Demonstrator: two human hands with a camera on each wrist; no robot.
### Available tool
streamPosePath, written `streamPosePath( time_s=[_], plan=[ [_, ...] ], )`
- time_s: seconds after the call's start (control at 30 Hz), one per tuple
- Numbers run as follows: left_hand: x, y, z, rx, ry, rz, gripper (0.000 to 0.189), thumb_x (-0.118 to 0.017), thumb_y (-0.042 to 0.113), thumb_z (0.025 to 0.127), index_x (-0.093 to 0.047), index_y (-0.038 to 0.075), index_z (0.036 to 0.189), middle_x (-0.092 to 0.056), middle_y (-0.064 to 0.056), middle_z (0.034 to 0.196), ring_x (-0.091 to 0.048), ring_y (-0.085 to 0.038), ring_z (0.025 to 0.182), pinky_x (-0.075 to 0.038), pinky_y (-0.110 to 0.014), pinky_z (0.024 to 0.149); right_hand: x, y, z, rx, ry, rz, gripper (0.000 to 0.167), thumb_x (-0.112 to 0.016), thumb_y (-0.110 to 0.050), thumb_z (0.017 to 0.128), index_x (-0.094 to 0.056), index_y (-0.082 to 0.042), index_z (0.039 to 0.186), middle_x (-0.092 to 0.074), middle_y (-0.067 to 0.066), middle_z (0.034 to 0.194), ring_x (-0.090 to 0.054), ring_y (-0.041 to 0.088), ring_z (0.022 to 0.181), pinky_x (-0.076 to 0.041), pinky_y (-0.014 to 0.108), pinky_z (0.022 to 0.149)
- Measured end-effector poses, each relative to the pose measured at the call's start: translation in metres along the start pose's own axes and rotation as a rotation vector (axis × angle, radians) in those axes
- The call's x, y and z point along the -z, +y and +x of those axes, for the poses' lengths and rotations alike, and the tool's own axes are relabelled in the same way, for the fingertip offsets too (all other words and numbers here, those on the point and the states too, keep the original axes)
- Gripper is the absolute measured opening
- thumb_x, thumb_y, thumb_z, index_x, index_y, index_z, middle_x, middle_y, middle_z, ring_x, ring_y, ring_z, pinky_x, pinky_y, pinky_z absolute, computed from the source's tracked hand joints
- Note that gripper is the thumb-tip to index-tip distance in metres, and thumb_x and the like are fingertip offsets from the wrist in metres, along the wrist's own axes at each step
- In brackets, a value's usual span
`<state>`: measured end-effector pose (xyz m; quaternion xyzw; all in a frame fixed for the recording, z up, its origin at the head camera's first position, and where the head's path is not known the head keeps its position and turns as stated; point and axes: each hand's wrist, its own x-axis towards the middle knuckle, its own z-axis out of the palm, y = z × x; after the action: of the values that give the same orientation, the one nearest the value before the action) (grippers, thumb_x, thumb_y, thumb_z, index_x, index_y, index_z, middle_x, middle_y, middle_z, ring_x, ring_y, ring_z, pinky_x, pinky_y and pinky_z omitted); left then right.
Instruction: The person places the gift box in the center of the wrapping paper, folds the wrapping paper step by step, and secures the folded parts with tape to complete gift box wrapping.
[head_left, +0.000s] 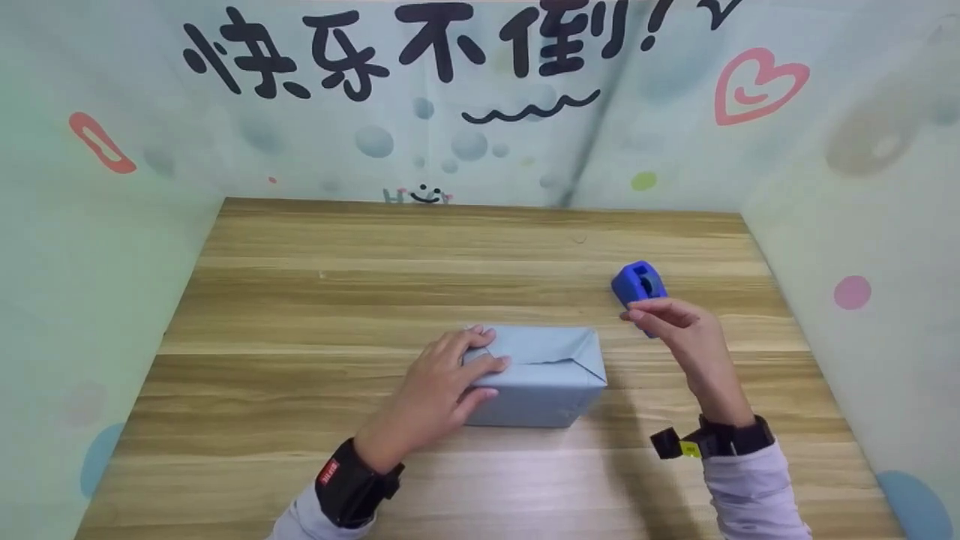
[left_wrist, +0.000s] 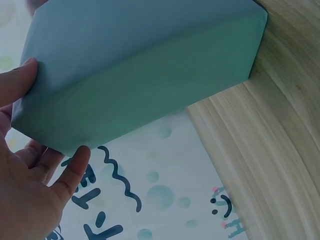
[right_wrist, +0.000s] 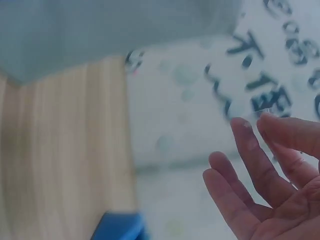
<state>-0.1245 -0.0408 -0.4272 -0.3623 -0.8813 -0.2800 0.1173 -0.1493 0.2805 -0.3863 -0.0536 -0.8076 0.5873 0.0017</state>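
A box wrapped in light blue paper [head_left: 536, 401] sits mid-table, with a folded paper flap across its top and a creased right end. My left hand [head_left: 431, 386] holds its left end, fingertips on the top and thumb against the near side. In the left wrist view the fingers wrap round the end of the wrapped box [left_wrist: 150, 85]. To the right, my right hand [head_left: 697, 345] is raised near the blue tape dispenser [head_left: 636, 281]. Between its thumb and a fingertip it pinches a small piece of clear tape [right_wrist: 265, 109], best seen in the right wrist view.
The wood-grain table [head_left: 300, 300] is bordered at the back and sides by a pale printed backdrop [head_left: 450, 150] with dark lettering and coloured dots. Black bands [head_left: 358, 484] are strapped on both wrists.
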Motion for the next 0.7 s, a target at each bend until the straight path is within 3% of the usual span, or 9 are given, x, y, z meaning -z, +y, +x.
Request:
streamPosePath(
  time_s=[0.27, 0.47, 0.57, 0.7],
  plan=[
    [0.002, 0.007, 0.002, -0.010, 0.034, 0.062, 0.032, -0.063, 0.034, 0.087, -0.064, 0.020, 0.116, -0.051, -0.006, 0.130, -0.046, -0.023, 0.125, -0.037, -0.042, 0.105, -0.040, -0.038, -0.024, 0.147, -0.246, -0.017, 0.022, -0.070, -0.014, 0.082, -0.070, 0.001, 0.097, -0.072, 0.006, 0.100, -0.066, 0.013, 0.097, -0.051, 0.023, 0.085],
    [0.000, 0.015, 0.007, -0.021, 0.072, 0.217, 0.037, -0.057, 0.048, 0.087, -0.063, 0.017, 0.106, -0.056, -0.006, 0.122, -0.051, -0.024, 0.119, -0.039, -0.041, 0.103, -0.063, -0.048, -0.021, 0.097, -0.381, -0.099, 0.020, -0.071, -0.019, 0.082, -0.073, -0.004, 0.094, -0.069, 0.005, 0.109, -0.060, 0.012, 0.108, -0.045, 0.024, 0.091],
    [-0.001, 0.020, 0.010, -0.044, 0.056, 0.249, 0.034, -0.056, 0.044, 0.089, -0.061, 0.013, 0.104, -0.056, -0.005, 0.122, -0.050, -0.023, 0.119, -0.037, -0.039, 0.106, -0.069, -0.049, -0.020, 0.082, -0.410, -0.114, 0.019, -0.071, -0.019, 0.082, -0.073, -0.003, 0.092, -0.066, 0.004, 0.108, -0.056, 0.015, 0.109, -0.042, 0.027, 0.089],
    [-0.001, 0.025, 0.010, -0.079, 0.041, 0.265, 0.030, -0.056, 0.034, 0.091, -0.059, 0.008, 0.106, -0.058, -0.005, 0.120, -0.052, -0.020, 0.114, -0.040, -0.032, 0.104, -0.072, -0.049, -0.020, 0.055, -0.442, -0.153, 0.022, -0.070, -0.021, 0.082, -0.072, -0.002, 0.094, -0.069, 0.000, 0.098, -0.058, 0.011, 0.095, -0.042, 0.023, 0.077]
  ],
)
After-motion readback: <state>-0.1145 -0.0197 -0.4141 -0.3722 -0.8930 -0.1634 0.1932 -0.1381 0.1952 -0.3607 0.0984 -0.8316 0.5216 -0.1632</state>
